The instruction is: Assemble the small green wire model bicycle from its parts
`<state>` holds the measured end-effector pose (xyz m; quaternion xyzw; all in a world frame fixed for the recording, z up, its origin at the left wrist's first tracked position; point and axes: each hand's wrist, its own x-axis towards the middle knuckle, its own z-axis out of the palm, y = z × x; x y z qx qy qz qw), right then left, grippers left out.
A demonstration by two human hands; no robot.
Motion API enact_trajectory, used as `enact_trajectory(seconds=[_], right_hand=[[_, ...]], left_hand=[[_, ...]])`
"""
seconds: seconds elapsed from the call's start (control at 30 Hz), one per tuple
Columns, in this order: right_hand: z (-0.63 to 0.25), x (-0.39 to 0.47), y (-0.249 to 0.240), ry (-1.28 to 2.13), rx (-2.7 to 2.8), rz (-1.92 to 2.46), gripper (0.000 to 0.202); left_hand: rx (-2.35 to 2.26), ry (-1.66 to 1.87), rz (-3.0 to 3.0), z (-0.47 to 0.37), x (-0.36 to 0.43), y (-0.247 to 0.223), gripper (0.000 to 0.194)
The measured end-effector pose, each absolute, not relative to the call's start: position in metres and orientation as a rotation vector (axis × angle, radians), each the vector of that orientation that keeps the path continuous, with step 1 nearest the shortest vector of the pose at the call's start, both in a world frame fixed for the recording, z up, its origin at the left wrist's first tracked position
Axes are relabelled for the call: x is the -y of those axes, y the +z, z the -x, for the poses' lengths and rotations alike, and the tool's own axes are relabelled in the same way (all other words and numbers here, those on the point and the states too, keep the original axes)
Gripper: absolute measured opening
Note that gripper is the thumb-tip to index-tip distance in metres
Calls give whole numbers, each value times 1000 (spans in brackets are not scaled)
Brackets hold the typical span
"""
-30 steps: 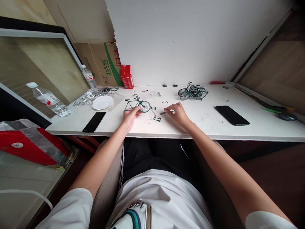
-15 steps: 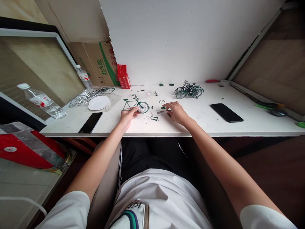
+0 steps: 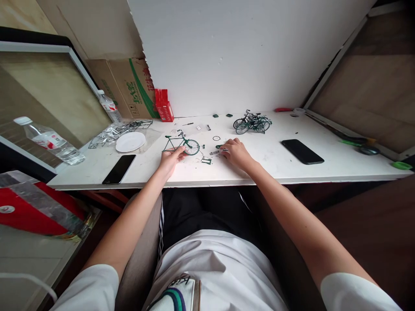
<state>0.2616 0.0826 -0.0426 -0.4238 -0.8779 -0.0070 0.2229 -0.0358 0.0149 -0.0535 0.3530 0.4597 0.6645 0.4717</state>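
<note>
Your left hand (image 3: pixel 171 160) grasped the miniature dark-green one-wheeled bicycle (image 3: pixel 181 140) over the white tabletop (image 3: pixel 266 168), its long axis running crosswise, wheel end toward your right hand (image 3: pixel 238 154). That hand, nearer the small dark-green loose part (image 3: pixel 218 147), curled beside it; whether it gripped anything, you could not tell.

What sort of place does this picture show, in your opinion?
Probably a hobby desk, perhaps at home: the left hand holds a model bike at a white table, with small parts and other bikes on it.

On the carton (image 3: pixel 118 86), "北大荒", "花生油"; on the shirt (image 3: pixel 223 280), "Ki"
</note>
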Motion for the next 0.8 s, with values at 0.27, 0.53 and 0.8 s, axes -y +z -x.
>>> enact_trajectory(seconds=[0.27, 0.53, 0.8], right_hand=[[-256, -82, -45, -8, 2511, 1063, 30], [-253, -81, -42, -93, 2540, 1044, 28], [-250, -74, -38, -298, 2636, 1055, 31]], left_hand=[[-1129, 1628, -861, 35, -15, -53, 45], [-1151, 1610, -906, 35, -14, -53, 47], [-1166, 1601, -927, 34, -14, -54, 48]])
